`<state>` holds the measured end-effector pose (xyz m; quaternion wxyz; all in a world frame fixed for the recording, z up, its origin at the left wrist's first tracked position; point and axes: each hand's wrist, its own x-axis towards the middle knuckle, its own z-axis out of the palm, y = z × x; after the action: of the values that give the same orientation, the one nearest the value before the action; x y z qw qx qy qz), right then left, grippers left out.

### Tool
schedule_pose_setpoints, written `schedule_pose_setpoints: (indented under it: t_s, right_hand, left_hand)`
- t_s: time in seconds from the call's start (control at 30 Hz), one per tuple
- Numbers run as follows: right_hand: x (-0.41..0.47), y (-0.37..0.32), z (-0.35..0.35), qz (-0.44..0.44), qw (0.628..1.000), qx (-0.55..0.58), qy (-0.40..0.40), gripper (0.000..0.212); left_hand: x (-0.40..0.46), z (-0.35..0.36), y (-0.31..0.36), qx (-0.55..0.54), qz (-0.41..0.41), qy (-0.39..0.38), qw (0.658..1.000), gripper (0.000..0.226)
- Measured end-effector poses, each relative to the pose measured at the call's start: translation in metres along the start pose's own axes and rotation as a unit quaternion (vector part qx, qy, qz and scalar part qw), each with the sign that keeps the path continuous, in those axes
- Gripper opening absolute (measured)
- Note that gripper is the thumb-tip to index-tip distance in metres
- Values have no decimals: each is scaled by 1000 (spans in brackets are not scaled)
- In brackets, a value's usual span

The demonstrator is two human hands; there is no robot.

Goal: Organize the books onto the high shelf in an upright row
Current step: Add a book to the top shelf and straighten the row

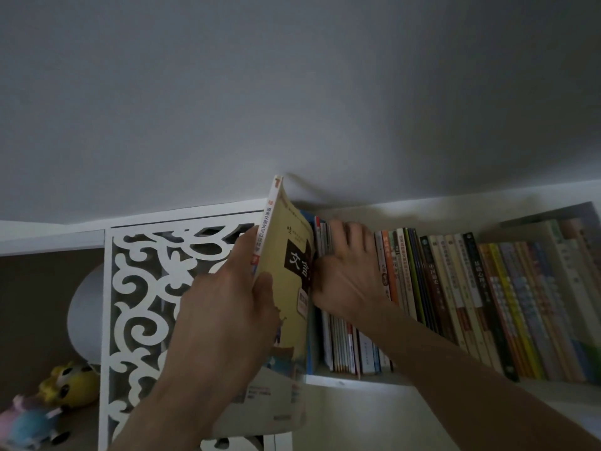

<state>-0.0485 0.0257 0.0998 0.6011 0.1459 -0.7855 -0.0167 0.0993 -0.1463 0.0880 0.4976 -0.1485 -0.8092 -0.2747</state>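
A yellow paperback book (291,255) with a white spine and black title patch stands nearly upright at the left end of the high white shelf (357,379). My left hand (224,307) grips it by the spine, thumb on the front cover. My right hand (344,271) lies flat against the spines of the row of upright books (455,297), fingers apart, pressing them to the right beside the yellow book. The row fills the shelf to the right edge of the view.
A white carved lattice panel (140,288) stands left of the shelf. Behind it is a pale round lamp (86,310). Plush toys (48,405) sit in the lower left compartment. A grey wall rises above the shelf.
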Motion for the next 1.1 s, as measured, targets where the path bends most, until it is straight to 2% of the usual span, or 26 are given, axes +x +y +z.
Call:
schedule_pose_setpoints:
  t_s: [0.13,0.23,0.43,0.57,0.67,0.77,0.9,1.0,1.1]
  right_hand:
    - [7,6,-2,-38,999,-16,-34,52]
    - [-3,6,2,-99,994,32,-27,47]
    - [-13,23,2,-173,984,14,-32,41]
    - [-4,34,-5,-199,979,4,-33,34]
    - [5,43,-8,-193,980,7,-41,37]
    - [5,43,-6,-181,982,10,-57,51]
    - [-18,33,0,-105,991,62,-54,56]
    - [-51,16,6,-73,991,87,-66,56]
    - [-80,-2,11,-10,988,147,-48,52]
  left_hand:
    - [-5,6,-2,-17,-7,14,1000,49]
    - [-11,11,-4,-13,-5,23,1000,49]
    - [-24,28,-14,-16,45,39,998,55]
    - [-25,37,-16,-79,82,34,993,52]
    - [-9,51,-23,-112,83,44,989,52]
    - [15,74,-35,-98,71,76,990,51]
    - [17,102,-35,-172,31,81,981,47]
    - [-1,122,-35,-160,40,93,982,46]
    - [-16,134,-43,-148,18,57,987,54]
